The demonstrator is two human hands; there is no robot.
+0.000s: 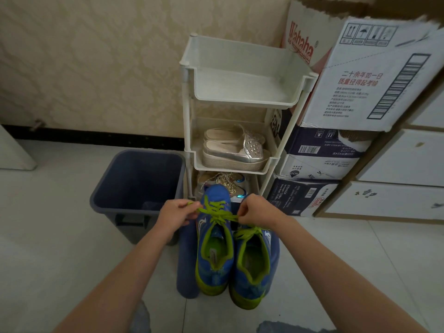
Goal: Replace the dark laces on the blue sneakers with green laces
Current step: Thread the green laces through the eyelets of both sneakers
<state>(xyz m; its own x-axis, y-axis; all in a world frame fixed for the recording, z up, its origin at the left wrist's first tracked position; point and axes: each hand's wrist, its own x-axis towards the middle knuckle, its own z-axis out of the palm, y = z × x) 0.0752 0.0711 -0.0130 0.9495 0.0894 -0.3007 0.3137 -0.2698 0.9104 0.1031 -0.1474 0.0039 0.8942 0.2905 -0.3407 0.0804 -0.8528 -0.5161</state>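
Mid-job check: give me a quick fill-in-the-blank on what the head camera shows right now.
1. The left hand and the right hand each pinch an end of the ____ lace on the sneaker on the left.
2. The silver slip-on shoes sit on the white rack's ____ tier.
3. The grey-blue bin stands to the ____ of the rack.
Missing words: green; middle; left.

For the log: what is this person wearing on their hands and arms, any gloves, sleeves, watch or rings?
The left hand and right hand are bare, without gloves. The left forearm and right forearm are uncovered down to the frame's edge, so no sleeve appears. No watch or bracelet on either wrist; no ring visible.
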